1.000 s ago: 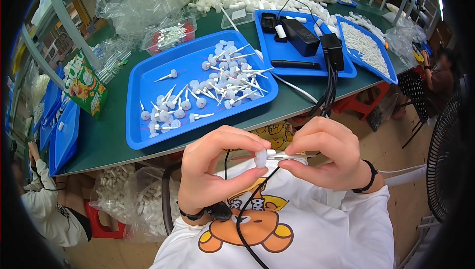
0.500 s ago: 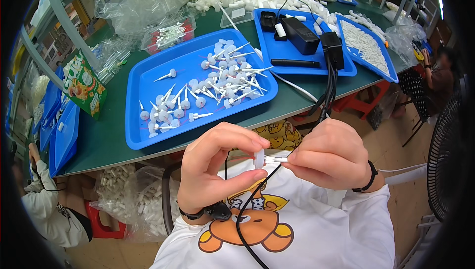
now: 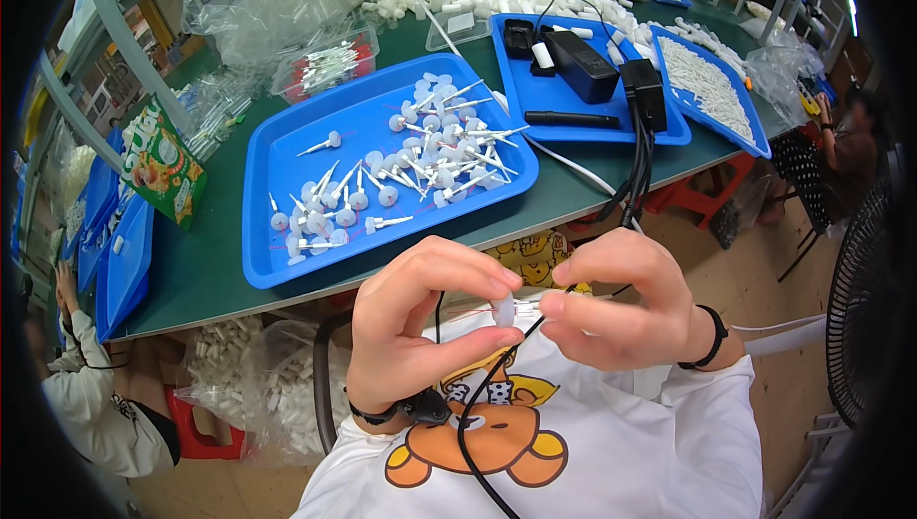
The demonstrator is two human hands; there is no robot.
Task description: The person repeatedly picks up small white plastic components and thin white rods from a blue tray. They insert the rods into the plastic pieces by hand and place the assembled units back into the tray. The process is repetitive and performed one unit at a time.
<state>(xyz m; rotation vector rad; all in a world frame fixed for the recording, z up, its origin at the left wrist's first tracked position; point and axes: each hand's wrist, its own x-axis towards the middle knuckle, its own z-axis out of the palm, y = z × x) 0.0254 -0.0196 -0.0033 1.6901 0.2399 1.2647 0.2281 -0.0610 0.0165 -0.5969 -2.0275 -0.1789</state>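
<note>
In front of my chest, my left hand (image 3: 420,314) pinches a small white plastic disc (image 3: 502,312) between thumb and fingertips. A thin white stem (image 3: 523,310) points from the disc to the right, and a fine red wire shows on the disc's left side. My right hand (image 3: 635,301) is close by the stem's far end, its thumb and forefinger parted; whether the thumb still touches the stem is hard to see. Beyond my hands, a blue tray (image 3: 272,175) holds many similar disc-and-stem pieces (image 3: 439,151), lying loose in a heap.
A second blue tray (image 3: 611,127) carries black boxes and cables. Right of it, another blue tray (image 3: 755,132) holds small white pieces. A clear box (image 3: 325,65) and a green snack bag (image 3: 162,166) stand left. A black cable (image 3: 468,443) crosses my shirt. A fan (image 3: 864,299) is at right.
My right thumb and forefinger have spread apart from their pinch on the stem. My left hand keeps its hold on the disc, which has turned slightly.
</note>
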